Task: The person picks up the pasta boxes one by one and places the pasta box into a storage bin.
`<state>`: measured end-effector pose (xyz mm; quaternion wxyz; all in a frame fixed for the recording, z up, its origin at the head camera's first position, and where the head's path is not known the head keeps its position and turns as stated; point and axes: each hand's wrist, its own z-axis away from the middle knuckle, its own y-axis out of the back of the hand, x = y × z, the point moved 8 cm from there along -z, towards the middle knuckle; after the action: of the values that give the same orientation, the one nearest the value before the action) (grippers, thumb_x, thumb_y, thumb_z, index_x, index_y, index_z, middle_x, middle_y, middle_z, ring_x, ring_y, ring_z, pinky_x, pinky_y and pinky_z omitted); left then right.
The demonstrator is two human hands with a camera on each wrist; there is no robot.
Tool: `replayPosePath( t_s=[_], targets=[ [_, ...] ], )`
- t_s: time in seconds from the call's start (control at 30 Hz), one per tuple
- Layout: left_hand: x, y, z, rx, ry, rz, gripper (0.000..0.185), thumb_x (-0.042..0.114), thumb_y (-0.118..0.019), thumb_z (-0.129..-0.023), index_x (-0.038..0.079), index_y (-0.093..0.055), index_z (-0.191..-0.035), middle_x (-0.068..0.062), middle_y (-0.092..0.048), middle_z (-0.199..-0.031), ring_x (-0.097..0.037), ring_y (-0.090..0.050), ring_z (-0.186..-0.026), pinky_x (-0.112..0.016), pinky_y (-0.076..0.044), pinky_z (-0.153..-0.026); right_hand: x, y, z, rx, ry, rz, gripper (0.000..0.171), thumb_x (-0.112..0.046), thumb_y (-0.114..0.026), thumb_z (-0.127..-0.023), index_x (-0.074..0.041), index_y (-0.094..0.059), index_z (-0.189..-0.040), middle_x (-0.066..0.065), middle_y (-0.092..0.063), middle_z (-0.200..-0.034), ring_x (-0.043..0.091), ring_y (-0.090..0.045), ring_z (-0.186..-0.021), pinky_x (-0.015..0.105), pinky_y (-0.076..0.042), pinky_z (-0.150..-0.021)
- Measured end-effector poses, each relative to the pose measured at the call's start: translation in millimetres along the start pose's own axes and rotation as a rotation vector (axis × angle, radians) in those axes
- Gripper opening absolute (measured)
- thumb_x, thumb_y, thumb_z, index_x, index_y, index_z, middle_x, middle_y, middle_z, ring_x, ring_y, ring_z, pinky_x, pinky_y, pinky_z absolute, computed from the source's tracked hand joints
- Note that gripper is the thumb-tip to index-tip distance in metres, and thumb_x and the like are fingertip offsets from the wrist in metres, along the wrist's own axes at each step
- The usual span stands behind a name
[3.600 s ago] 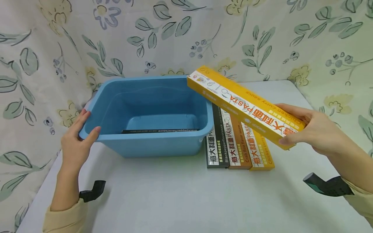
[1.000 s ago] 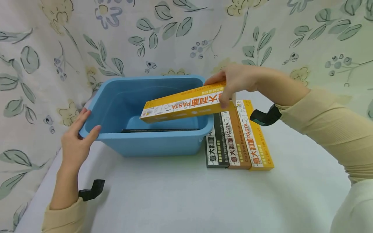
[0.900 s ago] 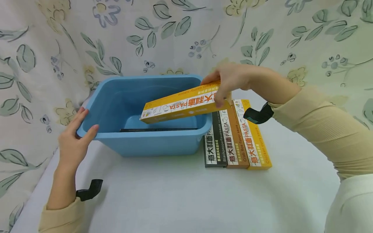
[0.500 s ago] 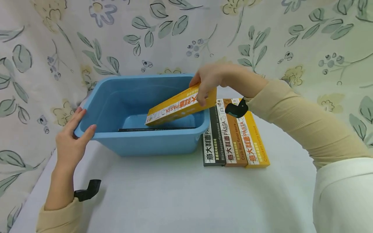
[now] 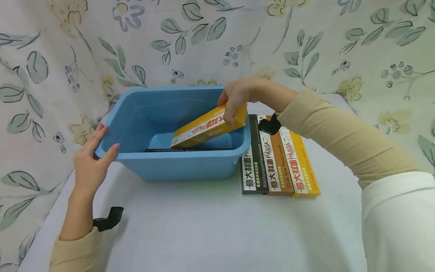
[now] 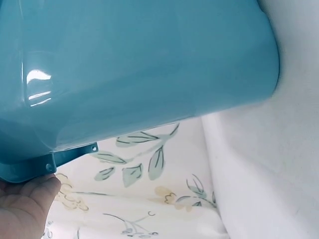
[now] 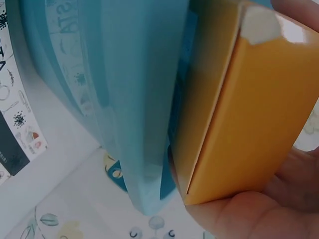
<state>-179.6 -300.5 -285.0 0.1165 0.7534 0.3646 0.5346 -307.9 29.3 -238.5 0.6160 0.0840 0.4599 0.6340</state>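
My right hand (image 5: 236, 97) grips the near-right end of a yellow pasta box (image 5: 207, 126) by its sides. The box slants down into the blue plastic bin (image 5: 180, 166), its far-left end low inside. Up close in the right wrist view, the end flap of the pasta box (image 7: 254, 104) stands beside the bin's rim (image 7: 149, 99). At the bin's left end my left hand (image 5: 91, 162) holds the rim, thumb over the near corner. Fingertips of that left hand (image 6: 30, 204) show under the rim in the left wrist view. A dark pasta box (image 5: 187, 150) lies along the bin's near inner wall.
To the right of the bin, three pasta boxes lie side by side on the white table (image 5: 210, 223): a black one (image 5: 259, 166), a brown one (image 5: 283, 170) and a yellow one (image 5: 307, 170). A flowered cloth (image 5: 204, 49) hangs behind and to the left.
The right hand has carried the yellow pasta box from over the right-hand boxes leftward, then lowered it tilted into the bin. The left hand keeps its hold on the rim.
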Motion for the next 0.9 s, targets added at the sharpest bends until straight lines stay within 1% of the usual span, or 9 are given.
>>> replayPosePath(
  t_s=[0.2, 0.4, 0.53, 0.7, 0.77, 0.83, 0.9],
  targets=[
    [2.8, 0.4, 0.4, 0.003, -0.014, 0.009, 0.057, 0.023, -0.065, -0.092, 0.015, -0.048, -0.145, 0.005, -0.037, -0.152, -0.029, -0.037, -0.138, -0.052, -0.035, -0.102, -6.3, -4.9, -9.4, -0.021, 0.062, 0.025, 0.090, -0.013, -0.080, -0.068, -0.003, -0.039, -0.148, 0.008, -0.053, -0.133, 0.023, -0.051, -0.112, 0.033, -0.048, -0.096],
    [4.8, -1.4, 0.4, -0.004, -0.032, 0.014, 0.057, 0.023, -0.065, -0.092, 0.014, -0.048, -0.145, 0.003, -0.037, -0.152, -0.031, -0.037, -0.137, -0.054, -0.034, -0.102, -12.9, -7.7, -16.3, -0.008, 0.161, 0.097, 0.091, -0.015, -0.081, -0.067, -0.004, -0.039, -0.148, 0.007, -0.054, -0.133, 0.023, -0.052, -0.110, 0.033, -0.047, -0.096],
    [3.4, -1.1, 2.0, 0.001, -0.026, 0.015, 0.057, 0.024, -0.065, -0.092, 0.015, -0.048, -0.145, 0.005, -0.037, -0.152, -0.031, -0.037, -0.137, -0.056, -0.035, -0.101, -17.4, -10.6, -21.6, 0.033, 0.230, 0.154, 0.091, -0.016, -0.080, -0.066, -0.004, -0.041, -0.147, 0.006, -0.055, -0.131, 0.022, -0.051, -0.105, 0.031, -0.048, -0.090],
    [4.0, -0.8, 1.3, 0.006, -0.021, 0.018, 0.057, 0.024, -0.064, -0.092, 0.016, -0.048, -0.145, 0.008, -0.036, -0.152, -0.030, -0.037, -0.138, -0.057, -0.035, -0.100, -21.3, -13.4, -26.4, 0.096, 0.265, 0.243, 0.089, -0.020, -0.079, -0.066, -0.005, -0.043, -0.146, 0.006, -0.058, -0.129, 0.022, -0.052, -0.100, 0.030, -0.048, -0.082],
    [4.4, -0.8, 1.4, 0.008, -0.021, 0.018, 0.057, 0.024, -0.064, -0.092, 0.016, -0.048, -0.145, 0.007, -0.037, -0.152, -0.030, -0.037, -0.138, -0.058, -0.035, -0.100, -22.0, -15.1, -27.2, 0.102, 0.268, 0.287, 0.089, -0.022, -0.078, -0.068, -0.005, -0.042, -0.147, 0.007, -0.058, -0.129, 0.022, -0.052, -0.100, 0.031, -0.048, -0.082],
    [5.1, -0.4, 1.5, 0.010, -0.025, 0.019, 0.057, 0.024, -0.065, -0.092, 0.015, -0.048, -0.145, 0.006, -0.037, -0.152, -0.030, -0.037, -0.138, -0.058, -0.035, -0.100, -21.9, -15.7, -27.0, 0.113, 0.278, 0.334, 0.086, -0.023, -0.078, -0.070, -0.002, -0.043, -0.146, 0.010, -0.058, -0.130, 0.023, -0.054, -0.102, 0.032, -0.049, -0.085],
    [5.9, 0.2, 1.3, 0.012, -0.030, 0.018, 0.057, 0.024, -0.065, -0.092, 0.015, -0.048, -0.145, 0.005, -0.037, -0.152, -0.031, -0.037, -0.138, -0.058, -0.035, -0.100, -20.4, -15.8, -27.0, 0.124, 0.286, 0.379, 0.081, -0.024, -0.078, -0.072, 0.000, -0.046, -0.143, 0.012, -0.061, -0.128, 0.024, -0.057, -0.101, 0.033, -0.051, -0.087]
  ],
)
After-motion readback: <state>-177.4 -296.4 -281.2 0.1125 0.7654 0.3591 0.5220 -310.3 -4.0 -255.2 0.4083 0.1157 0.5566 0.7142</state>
